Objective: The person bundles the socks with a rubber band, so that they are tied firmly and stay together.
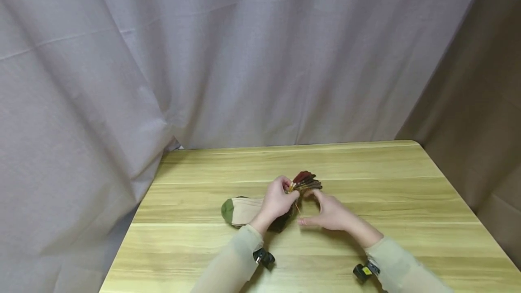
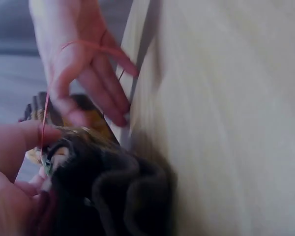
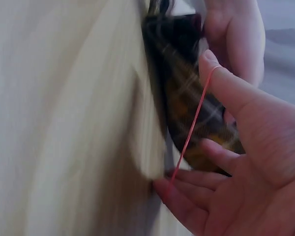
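Several socks lie gathered in a bundle on the table, with a beige sock (image 1: 247, 209) with a green toe showing on the left and dark patterned ends (image 1: 309, 183) fanning out at the upper right. My left hand (image 1: 277, 200) grips the bundle at its middle between thumb and fingers. Just right of it, my right hand (image 1: 333, 214) is spread, thumb and fingers apart. A thin red rubber band (image 3: 191, 129) is stretched across its thumb and fingers. In the left wrist view, the band runs from the right hand down to the bundle by the left fingertips.
The wooden table (image 1: 366, 166) reaches back to a grey curtain (image 1: 260, 58), with a darker brown curtain (image 1: 480, 103) along the right side. Each wrist wears a small black camera, one on the left (image 1: 263, 257) and one on the right (image 1: 365, 271).
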